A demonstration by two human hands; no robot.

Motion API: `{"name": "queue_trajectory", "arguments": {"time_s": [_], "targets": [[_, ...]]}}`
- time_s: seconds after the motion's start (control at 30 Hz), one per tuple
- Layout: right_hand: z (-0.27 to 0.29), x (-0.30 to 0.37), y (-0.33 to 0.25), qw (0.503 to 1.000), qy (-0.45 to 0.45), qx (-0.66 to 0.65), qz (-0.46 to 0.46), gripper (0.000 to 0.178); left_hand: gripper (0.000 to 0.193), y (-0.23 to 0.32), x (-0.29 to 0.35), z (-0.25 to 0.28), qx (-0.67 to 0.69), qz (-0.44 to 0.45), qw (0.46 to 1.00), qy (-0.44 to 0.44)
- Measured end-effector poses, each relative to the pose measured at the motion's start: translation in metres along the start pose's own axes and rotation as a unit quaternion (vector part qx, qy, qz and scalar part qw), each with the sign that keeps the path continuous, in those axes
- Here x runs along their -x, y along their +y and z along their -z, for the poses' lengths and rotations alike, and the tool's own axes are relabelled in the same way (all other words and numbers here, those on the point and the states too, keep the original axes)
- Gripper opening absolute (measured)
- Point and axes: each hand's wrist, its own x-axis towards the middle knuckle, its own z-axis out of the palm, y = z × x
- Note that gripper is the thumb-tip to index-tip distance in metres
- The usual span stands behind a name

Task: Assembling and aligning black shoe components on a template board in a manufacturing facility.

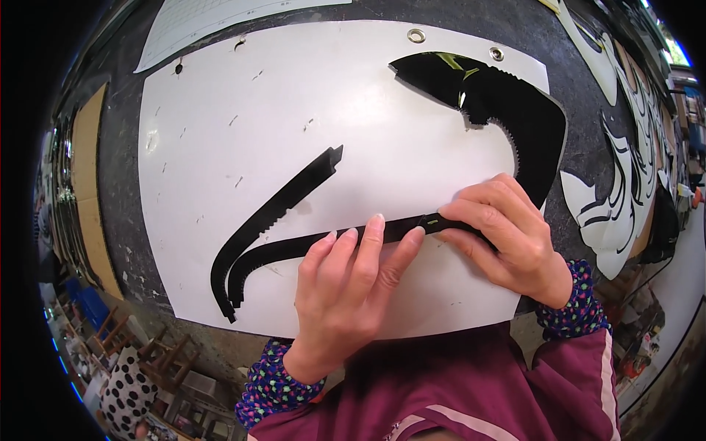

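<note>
A long black strip (276, 251) with a notched inner curve at its left end lies across a white board (184, 220). My left hand (349, 283) holds it down, fingertips along its upper side and thumb at its lower edge. My right hand (507, 239) pinches the strip's right end, near a small pale greenish mark. Under this hand the strip's link to a broad, glossy black curved piece (540, 121) is hidden. That piece has toothed edges and a pointed upper-left end. Another bent black strip (283, 195) lies untouched at the left, its lower end close beside the held one.
Two metal eyelets (417, 35) sit at the board's top edge. A gridded white sheet (220, 29) lies beyond. White cut-out pieces with black lines (625, 191) are at the right, and a cardboard sheet (95, 191) stands left. Stools (165, 360) and a dotted cloth (126, 389) are lower left.
</note>
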Motion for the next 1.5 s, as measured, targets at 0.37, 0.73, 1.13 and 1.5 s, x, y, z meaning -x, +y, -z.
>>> {"name": "queue_trajectory", "arguments": {"time_s": [0.37, 0.73, 1.13, 1.5], "targets": [[-0.001, 0.0, 0.0, 1.0, 0.003, 0.004, 0.001, 0.03, 0.026, 0.003, -0.008, -0.006, -0.031, -0.006, 0.999, 0.034], [-0.002, 0.001, -0.002, 1.0, 0.005, 0.016, 0.004, 0.028, 0.042, 0.008, -0.003, -0.016, -0.049, 0.016, 0.997, 0.051], [-0.004, 0.003, -0.003, 1.0, 0.019, 0.015, 0.008, 0.026, 0.047, -0.008, 0.009, -0.003, 0.134, 0.033, 0.989, 0.045], [-0.005, 0.005, -0.003, 0.999, 0.016, 0.032, 0.011, 0.027, 0.05, 0.005, 0.0, -0.003, -0.032, 0.019, 0.999, 0.006]]}}
